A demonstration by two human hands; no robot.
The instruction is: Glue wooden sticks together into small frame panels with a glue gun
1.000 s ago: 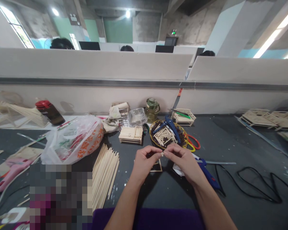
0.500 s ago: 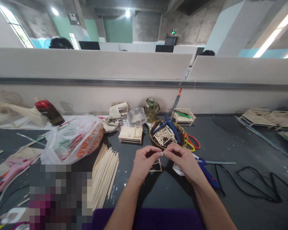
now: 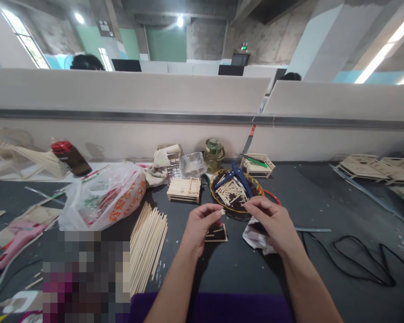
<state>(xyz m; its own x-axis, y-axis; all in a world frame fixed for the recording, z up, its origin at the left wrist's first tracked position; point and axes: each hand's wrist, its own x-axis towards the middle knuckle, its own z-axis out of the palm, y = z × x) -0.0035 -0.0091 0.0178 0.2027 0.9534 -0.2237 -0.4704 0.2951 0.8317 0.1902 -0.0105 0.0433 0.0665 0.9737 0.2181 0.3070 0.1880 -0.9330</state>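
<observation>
My left hand (image 3: pixel 205 222) pinches a small pale wooden piece (image 3: pixel 223 212) between thumb and fingertips. Off to its right, my right hand (image 3: pixel 269 217) is closed in a pinch at the near rim of the wire basket (image 3: pixel 218 202); whatever its fingertips hold is too small to make out. Short wooden sticks (image 3: pixel 230 192) and blue-handled cutters (image 3: pixel 241 179) lie in that basket. A small wooden frame (image 3: pixel 218 240) rests on the table below my left hand, partly hidden by it. Crumpled white paper (image 3: pixel 259 237) lies beneath my right hand.
Long wooden sticks (image 3: pixel 148 246) lie bundled at left, beside a plastic bag (image 3: pixel 101 197). A small wooden model (image 3: pixel 183 189) stands behind my hands, near a green bottle (image 3: pixel 214 154). A black cable (image 3: pixel 363 264) loops at right; a pink glue gun (image 3: pixel 16 242) lies far left.
My hands have come apart: the right moved rightward and now covers the blue glue gun, while the left stays nearly in place with the small wooden piece. More of the wooden frame shows.
</observation>
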